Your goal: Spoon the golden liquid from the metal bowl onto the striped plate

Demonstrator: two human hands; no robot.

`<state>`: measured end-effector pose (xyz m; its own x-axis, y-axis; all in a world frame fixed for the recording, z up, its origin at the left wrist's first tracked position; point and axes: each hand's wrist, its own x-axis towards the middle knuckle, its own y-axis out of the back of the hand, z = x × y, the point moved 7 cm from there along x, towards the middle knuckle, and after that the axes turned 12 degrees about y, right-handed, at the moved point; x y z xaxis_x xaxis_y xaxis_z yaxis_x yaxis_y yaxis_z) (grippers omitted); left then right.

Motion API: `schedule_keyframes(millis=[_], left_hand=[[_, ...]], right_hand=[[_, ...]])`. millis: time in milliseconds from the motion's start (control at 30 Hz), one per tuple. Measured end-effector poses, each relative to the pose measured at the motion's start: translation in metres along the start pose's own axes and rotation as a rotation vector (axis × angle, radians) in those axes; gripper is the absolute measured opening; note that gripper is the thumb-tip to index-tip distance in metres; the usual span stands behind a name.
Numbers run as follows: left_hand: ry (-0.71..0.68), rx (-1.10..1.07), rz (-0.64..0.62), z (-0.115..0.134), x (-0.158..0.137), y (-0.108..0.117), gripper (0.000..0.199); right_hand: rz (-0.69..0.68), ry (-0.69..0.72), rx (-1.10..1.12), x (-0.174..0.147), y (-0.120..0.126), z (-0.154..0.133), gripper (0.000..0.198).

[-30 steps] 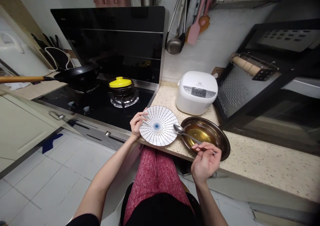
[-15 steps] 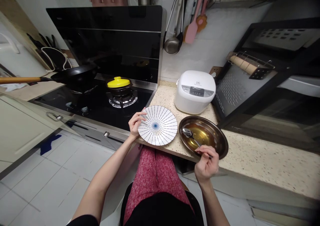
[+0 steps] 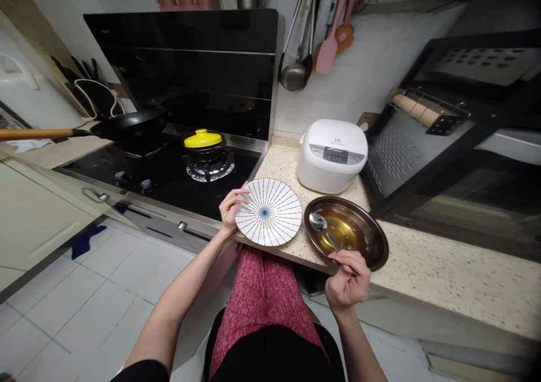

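Observation:
My left hand (image 3: 231, 208) grips the left rim of a white plate (image 3: 276, 224) patterned with dark radiating lines and a blue centre. Its fingers lie over the rim, and the thumb is mostly hidden. The plate is at the counter's front edge. In my right hand (image 3: 349, 280) is the handle of a metal spoon (image 3: 318, 222). The spoon's bowl is over the left part of a steel basin (image 3: 376, 247) containing a clear yellowish liquid (image 3: 340, 231); whether it touches the liquid I cannot tell. The basin stands just right of the plate.
A white rice cooker (image 3: 332, 156) stands behind the basin. On the black gas stove (image 3: 169, 187) at left are a pot with a yellow lid (image 3: 203, 140) and a wok (image 3: 131, 124) with a wooden handle. A dark rack (image 3: 422, 162) borders the counter at right.
The view has shifted slightly, so everything sits a little further right. My right hand has tilted slightly with the spoon, while my left hand keeps its hold on the plate.

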<state>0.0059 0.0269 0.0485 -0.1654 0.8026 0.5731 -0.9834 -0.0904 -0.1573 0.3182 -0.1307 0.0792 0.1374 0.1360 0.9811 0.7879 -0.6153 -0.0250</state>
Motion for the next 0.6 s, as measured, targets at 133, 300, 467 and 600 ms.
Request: schedule_keyframes(millis=[133, 300, 467, 600], left_hand=[[0.0, 0.007, 0.003, 0.002, 0.0, 0.0, 0.026], [-0.011, 0.014, 0.001, 0.006, 0.0, -0.002, 0.026], [-0.009, 0.021, -0.001, 0.008, 0.0, -0.002, 0.026], [-0.028, 0.018, -0.003, 0.008, -0.002, -0.002, 0.027]], right_hand=[[0.012, -0.126, 0.133, -0.002, -0.02, -0.001, 0.015], [-0.244, -0.195, 0.22, -0.007, -0.061, -0.001, 0.021], [-0.318, -0.2, 0.191, -0.007, -0.078, 0.002, 0.021], [-0.338, -0.251, 0.218, -0.008, -0.079, 0.006, 0.022]])
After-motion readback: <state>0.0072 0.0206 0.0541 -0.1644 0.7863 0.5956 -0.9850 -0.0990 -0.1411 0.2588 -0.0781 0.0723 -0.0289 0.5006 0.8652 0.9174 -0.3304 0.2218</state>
